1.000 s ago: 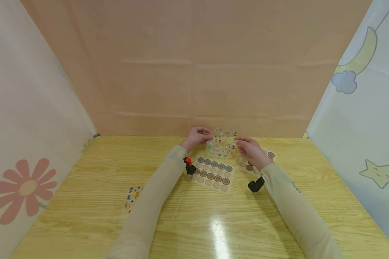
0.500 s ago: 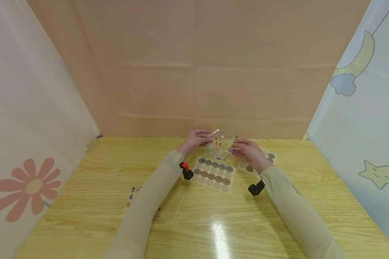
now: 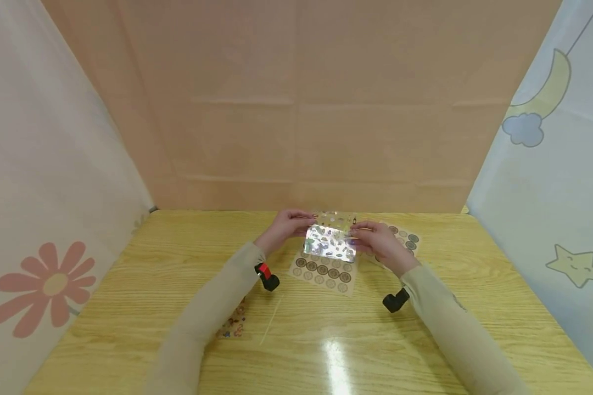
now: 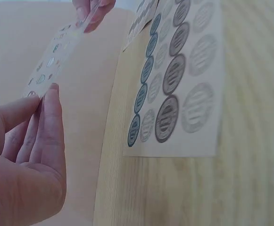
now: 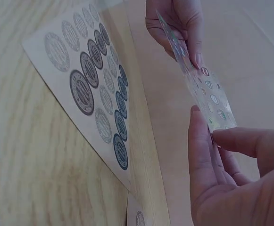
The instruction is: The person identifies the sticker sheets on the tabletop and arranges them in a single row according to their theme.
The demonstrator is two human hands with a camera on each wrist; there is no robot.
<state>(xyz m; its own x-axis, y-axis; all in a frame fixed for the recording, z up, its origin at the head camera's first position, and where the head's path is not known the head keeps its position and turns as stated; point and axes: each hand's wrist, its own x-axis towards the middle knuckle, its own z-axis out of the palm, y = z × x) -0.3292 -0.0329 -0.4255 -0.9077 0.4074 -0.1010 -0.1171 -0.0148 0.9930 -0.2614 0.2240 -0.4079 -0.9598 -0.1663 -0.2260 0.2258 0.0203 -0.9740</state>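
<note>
Clear film (image 3: pixel 329 243) with small coloured prints, held up over the far part of the round-print sheet (image 3: pixel 321 278), hiding its far rows in the head view; wrist views show a gap between the two, no contact. Left hand (image 3: pixel 286 226), beyond that sheet on its left, pinches the film's left edge, thumb against fingers. Right hand (image 3: pixel 381 241), on its right, pinches the opposite edge the same way. Edge-only grip probably because the film is thin and floppy: two sides held spread it flat, prints uncovered. Film tilted, lower part glaring white, so prints there wash out.

Other round-print sheet (image 3: pixel 412 240) lies just right of the landmark sheet, partly under the right hand in the head view; likely set aside flat so the middle is free for handling. Colourful sticker sheet (image 3: pixel 234 322) lies left and nearer the person, mostly hidden by the left sleeve (image 3: pixel 205 312). Pale strip (image 3: pixel 270 323), also left and nearer; can't tell what it is.
</note>
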